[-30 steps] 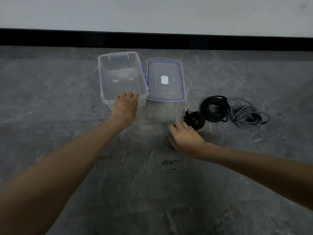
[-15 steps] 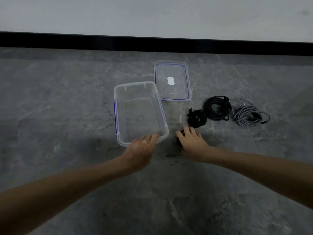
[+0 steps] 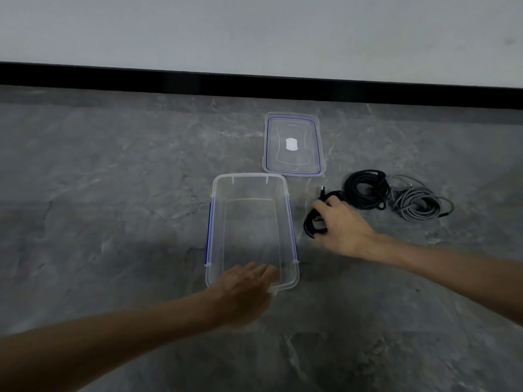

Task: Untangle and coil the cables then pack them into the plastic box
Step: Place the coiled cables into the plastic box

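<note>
Left hand [image 3: 246, 290]: reaches in from the lower left and lies over the near short rim of the box, fingertips reaching just past the rim. The hand is motion-blurred and the thumb is hidden, so I cannot tell whether it clasps the rim or only rests on it.

Clear rectangular plastic box [image 3: 291, 222]: stands open side up on the grey stone-patterned floor [image 3: 113, 193], long axis running away from the person. Walls transparent, blue strips along both long sides, nothing inside.

Clear flat plastic lid with a blue seal line and a white centre label [image 3: 293, 162]: lies flat on the floor just beyond the box's far right corner, close to it; contact not resolvable.

Small black cable coil [image 3: 311, 224]: just right of the box, outside it. Loops bunched tight, one plug end sticking up at the far side.

Right hand [image 3: 342, 224]: fingers curled round this coil, grasping it; whether the coil is clear of the floor cannot be judged.

Larger black cable coil [image 3: 366, 190]: on the floor right of the hand, loosely wound.

Grey cable coil [image 3: 418, 206]: furthest right, on the floor, touching the black one, loose ends trailing out.

Behind: black skirting strip [image 3: 254, 86], white wall [image 3: 254, 32].
</note>
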